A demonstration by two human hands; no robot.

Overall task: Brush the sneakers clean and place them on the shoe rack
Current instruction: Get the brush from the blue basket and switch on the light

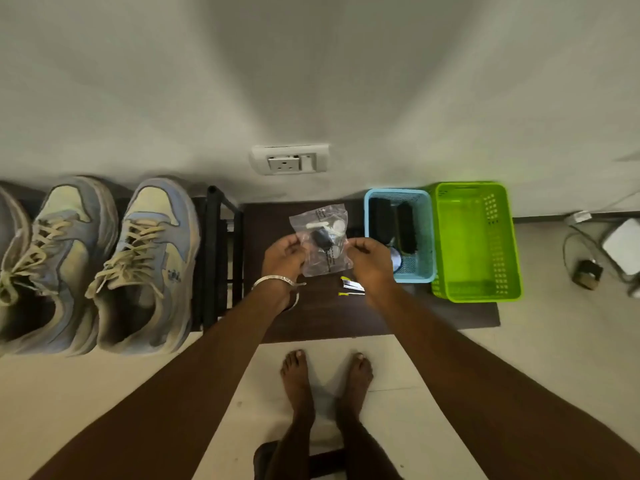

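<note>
Two blue and cream sneakers [145,265] stand side by side on top of the black shoe rack [216,251] at the left, toes toward the wall. Over the dark brown table [346,317], my left hand [285,252] and my right hand [369,259] pinch the two sides of a clear plastic bag [323,242] holding small black and white items. A black brush [407,230] lies in the light blue basket [400,235] to the right of my hands.
A green basket [476,242] stands right of the blue one. Small yellow and white items [351,287] lie on the table below the bag. A wall socket [291,161] is above. Cables and a white device [620,251] lie on the floor far right. My bare feet [325,379] stand on tiles.
</note>
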